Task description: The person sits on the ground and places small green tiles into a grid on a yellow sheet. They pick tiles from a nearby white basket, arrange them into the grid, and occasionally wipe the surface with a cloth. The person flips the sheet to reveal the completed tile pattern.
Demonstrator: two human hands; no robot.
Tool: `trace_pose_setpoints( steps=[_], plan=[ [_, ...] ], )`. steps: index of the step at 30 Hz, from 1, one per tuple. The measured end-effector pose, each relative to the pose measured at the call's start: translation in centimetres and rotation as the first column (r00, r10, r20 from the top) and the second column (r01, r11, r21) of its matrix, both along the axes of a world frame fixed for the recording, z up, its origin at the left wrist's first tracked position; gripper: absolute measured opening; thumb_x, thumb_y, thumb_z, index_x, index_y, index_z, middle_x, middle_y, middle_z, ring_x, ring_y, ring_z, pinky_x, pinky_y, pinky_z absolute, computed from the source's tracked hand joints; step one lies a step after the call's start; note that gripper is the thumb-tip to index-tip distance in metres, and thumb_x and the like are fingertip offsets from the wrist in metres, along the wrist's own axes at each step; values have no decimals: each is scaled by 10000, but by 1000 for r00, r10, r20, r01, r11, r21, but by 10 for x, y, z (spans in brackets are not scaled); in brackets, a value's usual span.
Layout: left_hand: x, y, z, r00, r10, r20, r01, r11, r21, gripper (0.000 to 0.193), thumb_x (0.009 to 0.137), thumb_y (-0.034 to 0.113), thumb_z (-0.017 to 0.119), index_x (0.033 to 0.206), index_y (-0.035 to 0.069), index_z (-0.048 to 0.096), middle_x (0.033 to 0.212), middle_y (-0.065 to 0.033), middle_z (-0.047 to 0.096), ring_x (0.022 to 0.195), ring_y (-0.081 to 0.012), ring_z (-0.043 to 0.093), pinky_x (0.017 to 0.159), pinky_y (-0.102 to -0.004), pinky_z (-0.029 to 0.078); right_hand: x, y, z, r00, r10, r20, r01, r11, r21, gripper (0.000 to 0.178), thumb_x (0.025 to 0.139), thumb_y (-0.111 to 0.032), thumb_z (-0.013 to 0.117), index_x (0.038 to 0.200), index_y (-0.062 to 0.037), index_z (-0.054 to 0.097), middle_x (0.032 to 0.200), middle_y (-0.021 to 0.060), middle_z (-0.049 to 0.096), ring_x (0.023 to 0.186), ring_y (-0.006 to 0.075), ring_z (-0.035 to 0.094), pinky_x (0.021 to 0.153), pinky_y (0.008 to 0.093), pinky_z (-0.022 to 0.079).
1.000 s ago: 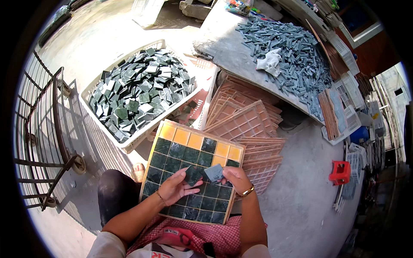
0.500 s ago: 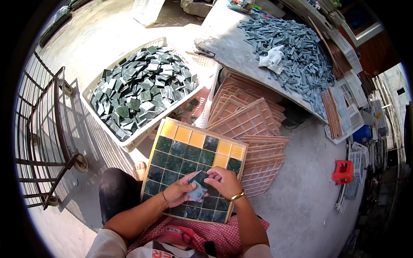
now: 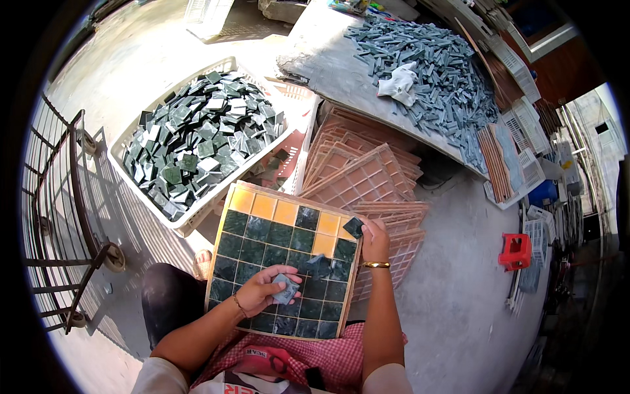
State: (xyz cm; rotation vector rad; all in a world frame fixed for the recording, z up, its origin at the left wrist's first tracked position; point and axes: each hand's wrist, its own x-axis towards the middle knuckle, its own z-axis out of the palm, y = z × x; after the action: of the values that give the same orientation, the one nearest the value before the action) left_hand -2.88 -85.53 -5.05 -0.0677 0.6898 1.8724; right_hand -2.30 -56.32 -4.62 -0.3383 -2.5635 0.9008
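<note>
On my lap lies a square gridded tray (image 3: 231, 188), its cells mostly filled with dark green stone tiles; several cells near the far edge show bare yellow. My left hand (image 3: 266, 291) is closed around a small grey-green tile (image 3: 286, 289), perhaps more than one, above the tray's middle. At the tray's far right corner, my right hand (image 3: 375, 240) pinches a dark green tile (image 3: 353, 227) by its edge, tilted over a yellow cell. Whether that tile touches the tray I cannot tell.
A white crate (image 3: 118, 146) heaped with green tiles stands at the far left. Reddish gridded trays (image 3: 357, 174) are stacked beyond my tray. Behind them, a board (image 3: 315, 56) bears many narrow stone strips (image 3: 436, 79) and a white glove (image 3: 398, 84). A metal rack (image 3: 79, 197) stands left, a red stool (image 3: 514, 252) right.
My right hand has moved away from my left, up and right to the tray's far right corner, carrying a dark tile. My left hand has shifted slightly left and keeps its tile.
</note>
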Motion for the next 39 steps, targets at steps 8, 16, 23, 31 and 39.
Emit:
trace_pose_setpoints(
  steps=[8,16,23,31,39],
  plan=[
    [0,-2,1,999,-25,34,25,1000,16,345,840,110,556,1161,40,450,1073,-121,547,940,-263,583,777,-390,510,-16,12,-15,992,126,-25,-127,991,-36,236,724,22,564,939,-45,633,894,134,568,838,292,562,745,339,449],
    [-13,-3,4,999,31,13,-31,999,29,358,846,123,545,1182,52,444,1108,-129,540,971,-268,569,778,-396,505,-7,-7,-21,974,-13,228,-41,973,229,328,688,-46,654,1009,-53,590,980,113,523,871,289,553,723,379,458],
    [-22,-13,18,980,181,77,-186,981,54,562,829,292,566,1277,40,340,1216,-175,463,1091,-280,489,906,-445,424,9,-62,53,777,112,619,-102,993,-52,393,658,-183,721,972,-36,536,962,148,551,880,300,555,731,383,462],
    [-17,-27,14,961,188,204,-237,939,250,504,889,312,459,1281,17,344,1283,-166,408,1162,-297,429,957,-470,362,53,-112,23,857,-43,514,-100,964,247,381,690,-271,679,965,-57,526,945,138,572,860,315,571,702,400,473],
    [-13,-38,7,963,71,259,-158,930,332,521,891,311,466,1311,39,318,1262,-150,425,1149,-293,446,945,-437,381,64,-111,31,937,7,350,216,775,-594,256,850,-137,486,1065,-28,571,739,32,582,587,99,542,548,232,448]
  ],
)
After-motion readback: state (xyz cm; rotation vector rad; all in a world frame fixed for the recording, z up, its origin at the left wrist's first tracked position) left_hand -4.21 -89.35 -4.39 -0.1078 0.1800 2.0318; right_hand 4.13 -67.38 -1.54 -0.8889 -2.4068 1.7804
